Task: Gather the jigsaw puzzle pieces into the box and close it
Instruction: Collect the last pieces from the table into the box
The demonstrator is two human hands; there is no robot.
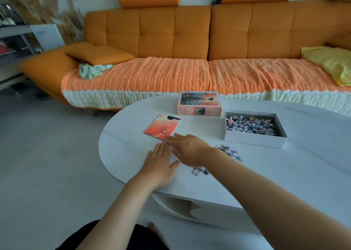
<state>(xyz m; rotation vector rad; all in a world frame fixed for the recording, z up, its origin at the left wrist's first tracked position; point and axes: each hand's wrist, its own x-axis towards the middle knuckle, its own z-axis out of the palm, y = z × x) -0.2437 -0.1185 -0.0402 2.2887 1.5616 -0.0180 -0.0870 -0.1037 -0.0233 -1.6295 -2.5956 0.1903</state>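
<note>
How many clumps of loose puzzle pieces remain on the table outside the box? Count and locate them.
2: one clump beside the right hand, in front of the open box; a smaller clump nearer the table edge. The hands may hide more.

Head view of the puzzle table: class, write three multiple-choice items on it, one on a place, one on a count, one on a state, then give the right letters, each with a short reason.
1. Where does the lid lie from the open box?
A. On top of it
B. Apart on the table, to the left and farther back
C. On the sofa

2. How many loose clusters of puzzle pieces lie on the table outside the box?
A. None
B. Two
C. Five

3. What state are the hands in?
A. Both flat and open on the table
B. Both clenched round pieces
C. One lifting the lid

Answers:
1 B, the lid stands clear of the box on the white table.
2 B, one cluster by the right wrist, a smaller one nearer.
3 A, the left hand and right hand lie palm down, fingers spread.
</note>
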